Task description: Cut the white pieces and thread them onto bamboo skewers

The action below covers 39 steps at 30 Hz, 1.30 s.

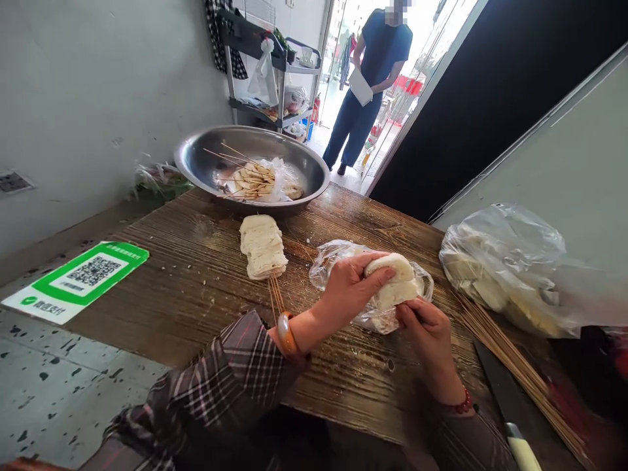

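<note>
While the skewered stack (262,245) lies on the bench (196,275), my left hand (349,288) grasps the pale slices (398,289) over the plastic bag (322,265): align edges, press lightly. Whether my right hand (432,333) grips their edge, I cannot tell.

The worktop (196,288) is dark brown, streaked with blackish wood grain. The bread-like slice (396,265) and the sliced stack (263,248) are creamy white, the skewer bundle (530,373) tan. The left sleeve's (250,353) plaid is grey-brown crossed by white and pinkish lines. The bangle (286,332) mixes amber and milky white; the bead bracelet (464,399) is deep red. The payment card (93,271) is green and white, its QR code black. The knife (495,386) pairs a blackish blade with a cream handle. Black flecks dot the pale grey floor (63,392).
</note>
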### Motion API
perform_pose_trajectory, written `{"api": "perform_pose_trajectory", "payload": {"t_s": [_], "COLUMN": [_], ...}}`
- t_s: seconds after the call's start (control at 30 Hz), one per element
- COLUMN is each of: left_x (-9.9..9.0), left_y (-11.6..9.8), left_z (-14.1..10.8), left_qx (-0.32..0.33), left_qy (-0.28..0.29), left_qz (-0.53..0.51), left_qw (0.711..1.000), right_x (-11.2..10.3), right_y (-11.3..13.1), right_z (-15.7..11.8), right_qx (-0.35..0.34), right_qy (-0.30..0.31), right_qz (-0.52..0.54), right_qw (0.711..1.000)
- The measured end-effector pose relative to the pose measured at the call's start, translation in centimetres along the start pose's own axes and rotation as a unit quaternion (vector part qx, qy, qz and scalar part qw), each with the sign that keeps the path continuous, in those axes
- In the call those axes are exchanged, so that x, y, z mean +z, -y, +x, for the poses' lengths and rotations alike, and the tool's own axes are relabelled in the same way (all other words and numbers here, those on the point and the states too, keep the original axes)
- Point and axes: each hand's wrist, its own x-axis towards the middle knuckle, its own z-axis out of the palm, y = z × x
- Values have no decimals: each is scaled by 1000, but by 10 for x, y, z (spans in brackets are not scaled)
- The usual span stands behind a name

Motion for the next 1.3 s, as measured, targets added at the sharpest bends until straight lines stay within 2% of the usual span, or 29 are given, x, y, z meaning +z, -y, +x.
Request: {"api": "perform_pose_trajectory", "payload": {"t_s": [0.23, 0.37, 0.5, 0.67, 0.93, 1.3], "left_x": [2, 4, 3, 1, 9, 11], "left_y": [4, 4, 4, 4, 11, 5], "left_z": [-1, -1, 0, 1, -1, -7], "left_qx": [-9, -28, -44, -38, -45, -46], "left_qy": [-3, -2, 3, -9, -52, -34], "left_qz": [-1, -53, -113, -108, -101, -51], "left_qw": [1000, 998, 993, 993, 993, 997], "right_x": [0, 5, 7, 6, 15, 14], "right_y": [-2, -2, -3, 2, 14, 19], "right_z": [-7, -11, -12, -10, -6, -7], "right_qx": [48, 80, 84, 36, -132, -105], "right_qy": [-11, -22, -17, -23, -94, -93], "right_qz": [13, 35, 34, -24, -167, -177], "right_qw": [999, 996, 996, 999, 973, 974]}}
